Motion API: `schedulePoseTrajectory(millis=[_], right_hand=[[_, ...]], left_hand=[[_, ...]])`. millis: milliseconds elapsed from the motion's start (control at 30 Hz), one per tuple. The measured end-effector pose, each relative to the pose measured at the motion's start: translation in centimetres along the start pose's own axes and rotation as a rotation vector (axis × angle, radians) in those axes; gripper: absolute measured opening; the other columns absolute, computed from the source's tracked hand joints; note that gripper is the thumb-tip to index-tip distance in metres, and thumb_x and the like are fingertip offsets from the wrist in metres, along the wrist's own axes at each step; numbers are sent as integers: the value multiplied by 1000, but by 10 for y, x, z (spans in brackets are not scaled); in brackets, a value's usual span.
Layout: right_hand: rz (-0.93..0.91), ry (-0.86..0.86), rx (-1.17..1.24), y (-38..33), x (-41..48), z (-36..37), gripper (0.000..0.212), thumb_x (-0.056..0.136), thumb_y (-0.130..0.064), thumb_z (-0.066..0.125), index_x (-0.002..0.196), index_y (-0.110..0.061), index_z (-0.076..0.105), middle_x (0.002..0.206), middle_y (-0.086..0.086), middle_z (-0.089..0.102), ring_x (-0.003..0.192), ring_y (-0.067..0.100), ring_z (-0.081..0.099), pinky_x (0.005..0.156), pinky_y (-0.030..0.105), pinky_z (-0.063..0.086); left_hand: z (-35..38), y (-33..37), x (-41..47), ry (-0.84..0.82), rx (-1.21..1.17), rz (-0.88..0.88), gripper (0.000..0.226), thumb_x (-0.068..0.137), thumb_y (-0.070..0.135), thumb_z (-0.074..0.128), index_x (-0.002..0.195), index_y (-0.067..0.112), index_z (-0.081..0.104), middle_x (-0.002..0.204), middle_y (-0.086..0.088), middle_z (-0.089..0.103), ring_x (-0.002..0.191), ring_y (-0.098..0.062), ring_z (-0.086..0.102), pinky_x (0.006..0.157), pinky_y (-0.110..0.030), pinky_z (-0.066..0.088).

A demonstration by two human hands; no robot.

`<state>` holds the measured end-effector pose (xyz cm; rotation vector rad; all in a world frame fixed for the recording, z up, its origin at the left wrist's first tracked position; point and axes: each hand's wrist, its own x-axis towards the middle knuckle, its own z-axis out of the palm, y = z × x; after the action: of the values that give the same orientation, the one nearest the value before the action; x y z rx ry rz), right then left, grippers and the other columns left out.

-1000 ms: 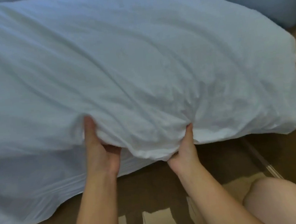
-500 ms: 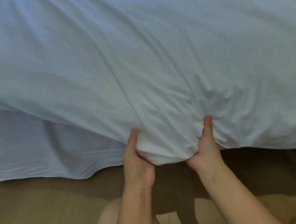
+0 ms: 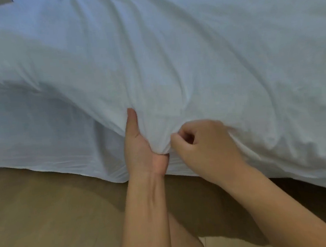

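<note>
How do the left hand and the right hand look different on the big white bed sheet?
The bare left hand lays its thumb straight up the crumpled white bed sheet; the bare right hand is curled like a fist. The left hand's fingers hide under the cloth, while the right hand's knuckles show on top. Both grip the same bunched fold of sheet.
</note>
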<state>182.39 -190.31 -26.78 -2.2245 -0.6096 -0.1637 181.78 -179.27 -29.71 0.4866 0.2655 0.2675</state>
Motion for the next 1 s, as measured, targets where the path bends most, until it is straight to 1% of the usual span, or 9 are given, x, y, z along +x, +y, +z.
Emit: schedulePoseTrajectory(millis=[133, 233, 400, 567, 667, 733, 800, 867, 1000], right_hand=[[-213, 113, -87, -19, 18, 5, 20, 83, -35, 57, 81, -15, 58, 72, -6, 56, 66, 10, 53, 58, 22, 42], [-127, -73, -471, 6, 43, 20, 42, 85, -43, 57, 115, -14, 50, 112, 3, 48, 104, 22, 43, 82, 32, 37], [-97, -211, -474, 40, 62, 44, 57, 84, -50, 56, 131, -23, 39, 136, 3, 34, 125, 25, 27, 98, 36, 25], [-104, -124, -590, 41, 73, 54, 34, 94, -47, 45, 112, -19, 48, 119, 3, 48, 113, 24, 42, 84, 37, 32], [-274, -68, -462, 31, 83, 44, 23, 99, -35, 41, 89, -16, 48, 90, 6, 61, 85, 30, 58, 64, 32, 29], [-441, -9, -327, 25, 87, 32, 22, 96, -31, 45, 78, -18, 45, 71, 5, 55, 64, 28, 54, 56, 31, 27], [-469, -49, -226, 28, 96, 23, 26, 95, -33, 43, 73, -19, 42, 67, -3, 47, 61, 23, 49, 55, 30, 28], [-392, -244, -381, 39, 100, 30, 32, 99, -36, 38, 74, -18, 44, 70, -5, 46, 69, 21, 51, 58, 32, 27], [-320, -290, -562, 52, 99, 47, 33, 101, -35, 31, 71, -20, 35, 63, -9, 36, 62, 15, 41, 57, 31, 24]], left_hand=[[-41, -21, -45, 222, 205, -66, 59, 80, 47, 61, 123, 7, 60, 114, -13, 68, 105, -27, 65, 88, -43, 52], [-49, -25, -28, 371, 232, -101, 45, 90, 41, 54, 122, 11, 60, 114, -10, 68, 104, -26, 65, 95, -44, 48], [-40, 30, 35, 355, 207, 28, 57, 81, 63, 53, 114, 17, 60, 115, -6, 64, 105, -23, 62, 81, -38, 53], [-22, 59, 68, 250, 110, 102, 53, 89, 63, 39, 124, 27, 58, 124, 1, 62, 113, -24, 57, 98, -44, 45], [-14, 72, 65, 65, 111, 57, 54, 89, 64, 40, 120, 26, 62, 115, 1, 68, 113, -23, 59, 100, -41, 45], [-30, 85, 54, -38, 62, 73, 47, 89, 55, 52, 119, 22, 65, 121, -3, 65, 116, -24, 58, 99, -43, 46], [-59, 79, 37, 60, 70, 86, 39, 88, 38, 62, 118, 14, 66, 121, -7, 65, 110, -25, 63, 87, -44, 54], [-80, 62, 32, 334, 71, 42, 31, 89, 29, 63, 113, 11, 66, 109, -8, 70, 94, -22, 69, 72, -38, 58], [-78, 47, 51, 629, 198, 67, 15, 83, 26, 70, 91, 15, 65, 91, -3, 73, 82, -21, 69, 66, -32, 55]])
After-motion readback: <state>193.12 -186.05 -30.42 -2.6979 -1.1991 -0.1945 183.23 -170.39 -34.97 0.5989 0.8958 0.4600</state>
